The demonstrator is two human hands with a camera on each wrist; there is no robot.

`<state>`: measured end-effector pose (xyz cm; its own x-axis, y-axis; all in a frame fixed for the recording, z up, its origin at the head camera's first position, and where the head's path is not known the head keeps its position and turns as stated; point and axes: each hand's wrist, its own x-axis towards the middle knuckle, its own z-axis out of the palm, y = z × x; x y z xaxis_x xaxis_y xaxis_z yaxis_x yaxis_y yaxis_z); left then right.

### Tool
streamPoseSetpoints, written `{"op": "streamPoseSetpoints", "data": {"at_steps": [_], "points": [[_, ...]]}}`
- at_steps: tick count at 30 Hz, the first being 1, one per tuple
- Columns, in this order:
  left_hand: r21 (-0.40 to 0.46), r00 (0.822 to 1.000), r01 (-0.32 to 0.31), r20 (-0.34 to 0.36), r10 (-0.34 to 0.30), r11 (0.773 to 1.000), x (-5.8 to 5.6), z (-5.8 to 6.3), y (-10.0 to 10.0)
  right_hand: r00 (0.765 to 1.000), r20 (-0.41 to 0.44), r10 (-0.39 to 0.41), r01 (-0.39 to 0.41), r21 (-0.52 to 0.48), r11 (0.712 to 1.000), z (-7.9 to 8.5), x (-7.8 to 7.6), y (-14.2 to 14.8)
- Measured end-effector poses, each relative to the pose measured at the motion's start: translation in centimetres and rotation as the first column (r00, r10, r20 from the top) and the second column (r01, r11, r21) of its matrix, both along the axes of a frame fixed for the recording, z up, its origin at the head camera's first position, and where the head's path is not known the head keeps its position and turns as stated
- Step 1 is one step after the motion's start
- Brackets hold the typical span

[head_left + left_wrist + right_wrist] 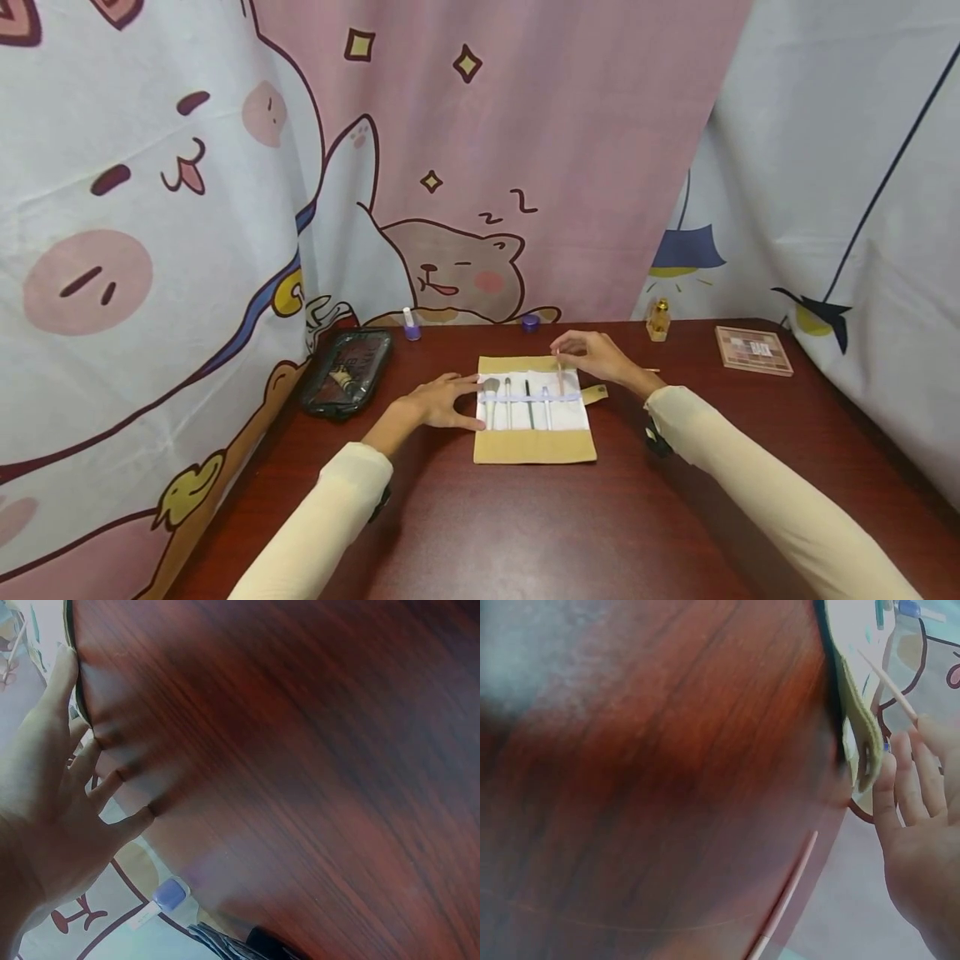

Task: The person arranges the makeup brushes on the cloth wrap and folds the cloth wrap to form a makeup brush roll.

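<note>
A tan brush roll [534,447] lies unfolded on the table, its white lining crossed by a lavender elastic band [534,398]. Several makeup brushes stand in a row under the band, among them a fluffy-headed brush [491,392] at the left and a dark green one [529,404]. My left hand [438,402] rests at the roll's left edge, fingers spread and thumb on the lower part. Between thumb and fingers, my right hand [592,357] pinches a slim pink makeup brush [889,684] by its upper end. Its lower end reaches the band on the right side.
Another slim pink stick [787,892] lies on the table behind the right wrist. Around the back stand a black-edged clear pouch [347,375], a purple nail polish bottle [412,326], a purple jar [530,322], a gold perfume bottle [658,322] and a palette [753,350].
</note>
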<state>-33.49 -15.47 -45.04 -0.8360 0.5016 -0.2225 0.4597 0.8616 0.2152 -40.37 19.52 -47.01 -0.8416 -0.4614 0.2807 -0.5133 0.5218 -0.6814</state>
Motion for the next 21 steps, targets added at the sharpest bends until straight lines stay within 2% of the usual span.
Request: {"op": "streamPoseSetpoints", "data": {"at_steps": [11, 16, 21], "points": [[-0.005, 1.000, -0.007, 0.005, 0.007, 1.000, -0.2, -0.4, 0.0, 1.000, 0.014, 0.012, -0.013, 0.071, 0.997, -1.5, 1.5, 0.3], [-0.007, 1.000, -0.008, 0.000, 0.008, 1.000, 0.0, -0.2, 0.0, 1.000, -0.012, 0.014, -0.013, 0.073, 0.997, -1.7, 2.2, 0.4], [0.005, 1.000, -0.005, -0.003, 0.005, 1.000, 0.2, 0.0, 0.0, 0.999, 0.018, 0.030, -0.032, 0.079, 0.996, -1.8, 3.0, 0.5]]}}
